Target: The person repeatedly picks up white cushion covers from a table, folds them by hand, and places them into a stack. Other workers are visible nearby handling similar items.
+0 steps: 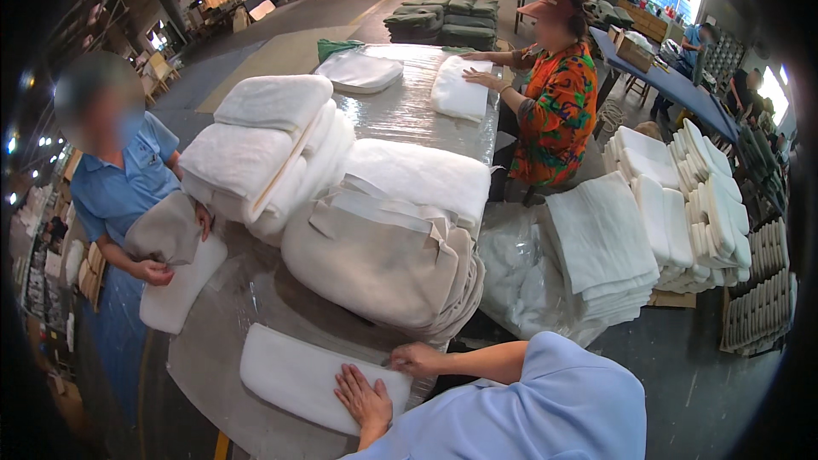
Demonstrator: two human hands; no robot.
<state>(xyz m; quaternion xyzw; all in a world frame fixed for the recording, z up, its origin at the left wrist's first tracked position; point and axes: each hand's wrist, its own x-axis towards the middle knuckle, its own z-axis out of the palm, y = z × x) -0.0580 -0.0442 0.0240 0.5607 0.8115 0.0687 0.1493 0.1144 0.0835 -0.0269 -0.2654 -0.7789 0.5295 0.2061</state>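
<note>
A long white padded cushion piece (pixel 294 370) with rounded corners lies on the near end of the table. My left hand (pixel 365 398) rests flat on its right part, fingers spread. Beside its upper right edge, my right hand (pixel 415 359) is closed, fingers curled together; what they hold, if anything, is hidden. Just beyond sits a thick pile of beige fabric covers (pixel 375 264), folded over one another. Behind that pile lie stacked white pads (pixel 417 177), and a taller stack of white cushions (pixel 239 158) stands to the left.
At left, a person in a blue shirt handles a grey cover (pixel 164 230) over a white pad (pixel 183 290). Across the plastic-covered table (pixel 388 119), another person presses a white pad (pixel 460 89). White batting sheets (pixel 601 234) and stacked cushions (pixel 716 196) stand at right.
</note>
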